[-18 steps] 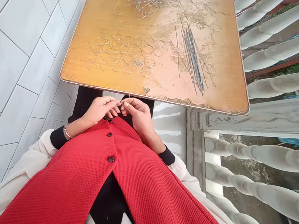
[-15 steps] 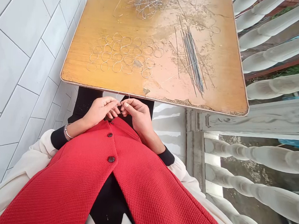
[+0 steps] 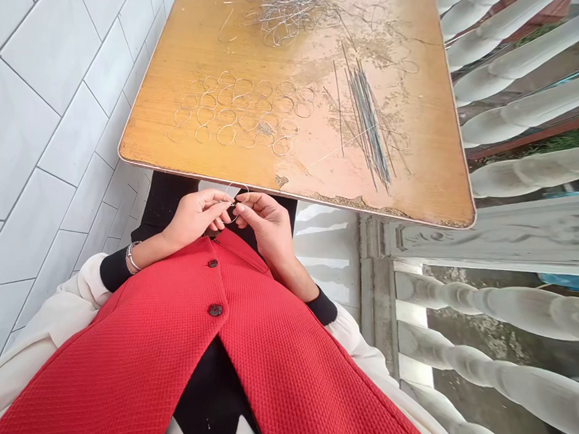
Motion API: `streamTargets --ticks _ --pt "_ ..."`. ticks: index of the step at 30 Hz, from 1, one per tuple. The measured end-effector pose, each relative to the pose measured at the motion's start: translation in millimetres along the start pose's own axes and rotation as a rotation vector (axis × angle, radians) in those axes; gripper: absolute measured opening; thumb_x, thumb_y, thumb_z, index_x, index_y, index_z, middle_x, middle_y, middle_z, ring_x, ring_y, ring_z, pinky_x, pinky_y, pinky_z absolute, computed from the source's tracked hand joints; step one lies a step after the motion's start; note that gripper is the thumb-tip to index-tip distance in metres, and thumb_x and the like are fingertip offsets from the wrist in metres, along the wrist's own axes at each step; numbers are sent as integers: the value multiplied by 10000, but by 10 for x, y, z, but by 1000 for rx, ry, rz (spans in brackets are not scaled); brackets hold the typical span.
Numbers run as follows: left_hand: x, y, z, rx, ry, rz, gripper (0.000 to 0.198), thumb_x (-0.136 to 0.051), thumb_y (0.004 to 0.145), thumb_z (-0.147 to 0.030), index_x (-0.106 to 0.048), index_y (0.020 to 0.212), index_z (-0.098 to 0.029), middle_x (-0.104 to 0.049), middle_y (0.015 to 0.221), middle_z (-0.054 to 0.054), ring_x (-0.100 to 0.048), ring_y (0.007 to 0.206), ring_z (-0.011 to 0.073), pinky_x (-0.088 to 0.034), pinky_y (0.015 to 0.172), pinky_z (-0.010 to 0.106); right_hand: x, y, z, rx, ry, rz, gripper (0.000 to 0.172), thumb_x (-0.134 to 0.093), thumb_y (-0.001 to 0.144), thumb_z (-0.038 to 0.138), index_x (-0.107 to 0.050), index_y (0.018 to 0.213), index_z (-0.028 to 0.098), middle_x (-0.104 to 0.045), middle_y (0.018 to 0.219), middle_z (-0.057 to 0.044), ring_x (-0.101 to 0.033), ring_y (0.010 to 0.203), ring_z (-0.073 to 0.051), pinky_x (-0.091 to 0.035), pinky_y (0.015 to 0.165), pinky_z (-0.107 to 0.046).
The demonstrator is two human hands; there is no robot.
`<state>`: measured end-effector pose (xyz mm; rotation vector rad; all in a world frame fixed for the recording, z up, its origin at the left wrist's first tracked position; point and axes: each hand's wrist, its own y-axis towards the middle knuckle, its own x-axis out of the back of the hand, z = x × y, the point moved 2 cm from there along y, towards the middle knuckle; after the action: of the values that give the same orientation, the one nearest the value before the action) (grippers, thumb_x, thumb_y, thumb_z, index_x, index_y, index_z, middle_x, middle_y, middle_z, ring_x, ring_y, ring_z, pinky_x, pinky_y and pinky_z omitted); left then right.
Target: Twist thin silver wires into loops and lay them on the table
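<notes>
Between my two hands, just below the near table edge, is a thin wire bent into loops, one loop upward and one downward. My left hand pinches it from the left with thumb and fingertips. From the right, my right hand pinches the same wire close to the middle. The fingertips of both hands nearly meet there and partly hide the wire. Beyond them on the wooden table lie rows of similar figure-eight wire loops.
A bundle of straight wires lies on the table's right half. Farther back sits a tangled heap of wire loops. A white tiled wall stands on the left, and a white balustrade runs along the right.
My fingertips have drawn slightly apart, and the wire's loops show more clearly between them. Both hands stay in the same place while the view shifts a little.
</notes>
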<state>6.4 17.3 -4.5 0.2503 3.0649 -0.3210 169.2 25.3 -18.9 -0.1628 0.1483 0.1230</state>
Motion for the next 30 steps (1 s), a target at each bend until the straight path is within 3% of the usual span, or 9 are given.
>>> streamTargets --ticks 6,11,15,22,28,30 --pt "9 -7 28 -12 0 97 165 -636 901 -255 -689 997 -130 -697 674 -7 -627 516 71 -520 519 176 39 93 57 75 -23 -1 378 -764 786 553 -770 957 217 -710 818 -8 -557 612 -88 -480 572 -233" --pt "16 -22 49 2 8 141 207 -662 887 -323 -695 974 -137 -702 674 -1 -634 523 76 -514 518 176 24 169 93 104 -68 93 347 -728 813 540 -792 905 212 -674 723 -2 -515 587 -91 -429 537 -233" --pt "8 -38 41 7 23 111 207 -671 875 -332 -697 938 -137 -695 654 -2 -634 512 82 -520 512 183 38 194 81 114 -117 89 257 -746 795 457 -788 834 206 -646 662 3 -492 560 -94 -381 503 -237" --pt "-23 -67 29 40 19 53 183 -684 863 -317 -693 883 -136 -696 636 -1 -630 503 83 -523 514 188 52 230 143 238 -412 70 203 -681 841 376 -789 806 207 -703 725 -33 -599 661 -148 -481 617 -290" --pt "0 -33 74 -35 -51 -54 253 -680 881 -394 -678 938 -148 -725 697 8 -665 570 86 -535 570 190 32 148 78 122 -182 42 414 -702 839 568 -746 1047 213 -735 898 -44 -630 704 -129 -529 627 -264" --pt "8 -26 92 -47 -76 -86 286 -682 883 -431 -668 955 -154 -740 731 14 -682 603 87 -544 597 190 10 78 27 71 -104 54 443 -674 850 615 -734 1009 206 -729 861 -42 -632 681 -124 -529 613 -260"
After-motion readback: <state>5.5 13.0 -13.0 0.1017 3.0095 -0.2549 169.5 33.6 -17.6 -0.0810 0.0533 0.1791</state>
